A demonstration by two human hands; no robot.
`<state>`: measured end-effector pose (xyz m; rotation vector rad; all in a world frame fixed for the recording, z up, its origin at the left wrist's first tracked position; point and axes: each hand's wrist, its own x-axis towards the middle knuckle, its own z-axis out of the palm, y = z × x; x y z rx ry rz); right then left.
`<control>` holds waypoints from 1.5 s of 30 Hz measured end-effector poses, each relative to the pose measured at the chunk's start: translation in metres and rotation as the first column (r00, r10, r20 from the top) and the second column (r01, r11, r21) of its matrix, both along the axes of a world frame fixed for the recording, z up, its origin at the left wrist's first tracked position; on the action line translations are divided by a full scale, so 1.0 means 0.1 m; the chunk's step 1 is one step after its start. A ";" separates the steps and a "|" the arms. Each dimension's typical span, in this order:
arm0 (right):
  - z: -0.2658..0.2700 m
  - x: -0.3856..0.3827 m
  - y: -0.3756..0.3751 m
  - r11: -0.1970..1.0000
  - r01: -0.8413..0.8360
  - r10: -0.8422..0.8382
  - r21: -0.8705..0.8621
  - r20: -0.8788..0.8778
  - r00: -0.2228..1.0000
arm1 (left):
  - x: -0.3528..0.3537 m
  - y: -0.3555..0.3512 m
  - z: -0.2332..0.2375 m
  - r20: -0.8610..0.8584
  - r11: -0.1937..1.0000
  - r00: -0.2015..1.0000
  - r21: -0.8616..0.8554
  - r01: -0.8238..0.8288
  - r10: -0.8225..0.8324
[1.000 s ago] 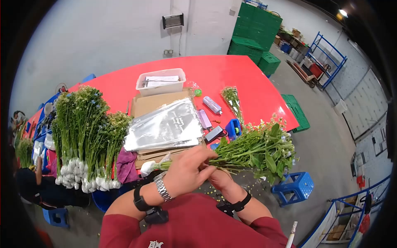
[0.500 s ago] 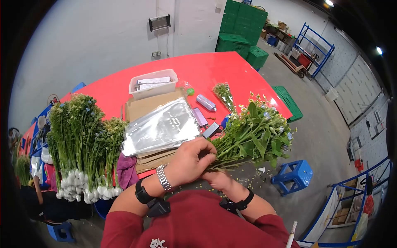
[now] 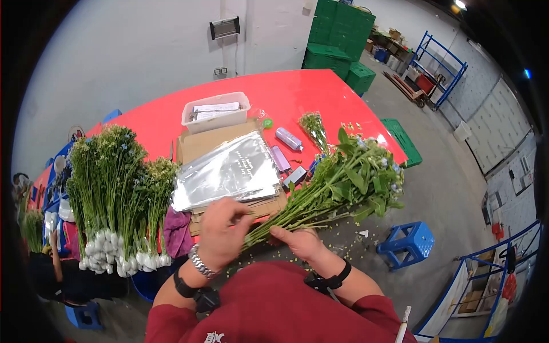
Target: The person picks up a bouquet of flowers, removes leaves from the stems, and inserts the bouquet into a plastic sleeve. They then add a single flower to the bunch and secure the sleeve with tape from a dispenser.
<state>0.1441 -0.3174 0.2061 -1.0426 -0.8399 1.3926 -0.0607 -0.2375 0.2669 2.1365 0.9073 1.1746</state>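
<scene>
Left hand (image 3: 223, 231) is curled tight over the cut ends of the stems, fingers folded down, so that's a closed hold on the bunch of flowers (image 3: 337, 188). Right hand (image 3: 297, 243) sits just beside it, lower on the stems, fingertips against them. Whether it wraps fully round them can't be told from here.

The bunch lies slanted across the near edge of the red table (image 3: 286, 91), stem ends low at the hands and heads fanned up and to the right. It has long thin green stems, broad leaves, and small pale blue and yellowish blossoms at the top.

Counting: one bunch in hand and one smaller bunch (image 3: 313, 127) lying flat on the table. There is one clear tub (image 3: 217, 111) with papers inside, and one stack of silvery sleeves (image 3: 229, 170) on cardboard. One blue stool (image 3: 406, 243) stands on the floor to the right. At the left stands a crowd of upright bunches (image 3: 117, 194) with white-wrapped bases, packed too close to count.
</scene>
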 end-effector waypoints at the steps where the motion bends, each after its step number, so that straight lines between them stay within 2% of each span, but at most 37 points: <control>1: 0.00 0.02 -0.01 0.999 0.024 -0.023 -0.030 0.040 0.999 | -0.12 0.04 -0.10 -0.182 0.999 0.982 0.004 -0.051 0.051; 2: -0.06 0.06 0.00 0.999 0.013 -0.009 -0.045 0.072 0.997 | -0.20 0.06 -0.18 -0.358 0.995 0.929 0.020 -0.099 0.100; 3: -0.05 0.06 0.00 0.999 0.022 -0.019 -0.046 0.065 0.998 | -0.24 0.05 -0.24 -0.364 0.996 0.927 0.019 -0.090 0.091; 5: 0.00 0.06 0.02 0.993 0.051 -0.021 -0.107 0.264 0.964 | -0.29 0.02 -0.35 -0.507 0.968 0.829 0.201 -0.152 0.235; 6: 0.01 0.04 0.02 0.994 0.072 -0.051 -0.080 0.231 0.971 | -0.28 0.00 -0.38 -0.475 0.991 0.869 0.087 -0.106 0.134; 7: 0.03 0.03 0.03 0.994 0.073 -0.054 -0.078 0.227 0.972 | -0.25 -0.04 -0.41 -0.479 0.991 0.867 0.089 -0.103 0.134; 9: 0.06 0.03 0.03 0.993 0.075 -0.049 -0.089 0.258 0.965 | -0.14 -0.16 -0.45 -0.252 0.974 0.956 -0.206 0.095 -0.147; 10: 0.05 0.02 0.04 0.994 0.072 -0.047 -0.088 0.256 0.965 | -0.09 -0.18 -0.47 -0.260 0.972 0.946 -0.185 0.146 -0.192; 13: 0.02 0.00 0.04 0.996 0.070 -0.052 -0.059 0.263 0.963 | 0.00 -0.24 -0.54 -0.352 0.988 0.924 -0.090 0.127 -0.151; 15: 0.02 0.00 0.03 0.997 0.076 -0.071 -0.013 0.224 0.972 | 0.05 -0.26 -0.47 -0.315 0.992 0.941 -0.054 0.116 -0.127; 16: 0.03 0.02 0.03 0.997 0.078 -0.073 -0.012 0.221 0.973 | 0.09 -0.26 -0.41 -0.217 0.996 0.972 -0.044 0.080 -0.087; 17: 0.05 0.04 0.03 0.998 0.054 -0.046 -0.019 0.309 0.950 | 0.14 -0.27 -0.33 -0.116 0.998 0.992 -0.039 0.041 -0.045; 18: 0.05 0.06 0.02 0.999 0.029 -0.015 -0.031 0.393 0.919 | 0.23 -0.26 -0.26 -0.061 0.997 0.997 0.068 0.045 -0.041; 19: 0.02 0.05 0.00 0.999 0.024 -0.009 -0.034 0.391 0.920 | 0.33 -0.26 -0.18 -0.063 0.997 0.997 0.064 0.040 -0.036; 20: -0.06 0.05 0.00 0.998 0.014 -0.037 0.062 0.386 0.922 | 0.43 -0.26 -0.09 -0.070 0.986 0.995 0.141 0.086 -0.077; 21: -0.16 0.05 0.00 0.987 0.003 -0.064 0.160 0.379 0.923 | 0.53 -0.25 -0.01 -0.080 0.967 0.990 0.218 0.130 -0.115; 22: -0.26 -0.01 0.02 0.980 0.029 -0.065 0.197 0.181 0.981 | 0.64 -0.24 0.06 -0.080 0.968 0.991 0.219 0.121 -0.105; 23: -0.32 0.02 0.01 0.980 0.021 -0.057 0.198 0.181 0.982 | 0.74 -0.23 0.12 -0.092 0.961 0.993 0.258 0.097 -0.076; 24: -0.27 0.05 -0.01 0.960 -0.064 -0.121 0.272 0.610 0.783 | 0.80 -0.22 0.15 -0.104 0.952 0.993 0.297 0.077 -0.048; 25: -0.22 0.06 -0.03 0.939 -0.170 -0.211 0.300 0.889 0.406 | 0.82 -0.22 0.16 -0.106 0.952 0.993 0.298 0.074 -0.044; 26: -0.16 0.04 -0.05 0.984 -0.043 -0.098 0.172 0.730 0.677 | 0.85 -0.22 0.16 -0.128 0.955 0.991 0.289 0.069 -0.032; 27: -0.20 0.06 -0.05 0.984 -0.037 -0.102 0.172 0.726 0.680 | 0.86 -0.22 0.15 -0.152 0.958 0.988 0.279 0.069 -0.026; 29: -0.28 0.15 -0.05 0.931 -0.257 -0.185 0.259 0.942 0.280 | 0.90 -0.21 0.16 -0.157 0.961 0.987 0.265 0.076 -0.034; 30: -0.21 0.13 -0.05 0.933 -0.247 -0.189 0.261 0.941 0.281 | 0.92 -0.21 0.16 -0.155 0.965 0.987 0.254 0.071 -0.032; 32: -0.01 0.08 -0.05 0.980 -0.026 -0.137 0.197 0.761 0.634 | 0.94 -0.21 0.12 -0.136 0.965 0.990 0.250 0.077 -0.044; 33: -0.01 0.08 -0.06 0.979 -0.019 -0.144 0.201 0.759 0.636 | 0.95 -0.21 0.11 -0.115 0.967 0.992 0.244 0.073 -0.046; 35: -0.04 0.09 -0.09 0.973 0.044 -0.173 0.225 0.597 0.783 | 0.96 -0.20 0.06 -0.093 0.965 0.994 0.252 0.071 -0.049; 36: -0.08 0.10 -0.10 0.973 0.052 -0.179 0.226 0.591 0.786 | 0.95 -0.21 0.04 -0.069 0.965 0.997 0.255 0.061 -0.045; 38: -0.18 0.12 -0.09 0.994 0.019 -0.057 0.110 0.356 0.933 | 0.94 -0.22 0.02 -0.055 0.967 0.997 0.248 0.058 -0.046; 42: -0.18 0.11 -0.08 0.999 0.018 -0.025 0.031 0.225 0.974 | 0.92 -0.23 -0.03 -0.014 0.960 1.000 0.279 0.022 -0.019; 43: -0.28 0.10 -0.06 0.965 0.018 -0.132 0.261 0.425 0.896 | 0.91 -0.23 -0.04 -0.019 0.959 1.000 0.283 0.025 -0.021; 44: -0.38 0.10 -0.05 0.882 -0.033 -0.277 0.471 0.572 0.772 | 0.91 -0.24 -0.05 -0.002 0.952 1.000 0.307 0.013 -0.013; 45: -0.39 0.10 -0.05 0.880 -0.028 -0.281 0.475 0.566 0.775 | 0.91 -0.24 -0.05 0.014 0.944 1.000 0.330 0.000 -0.005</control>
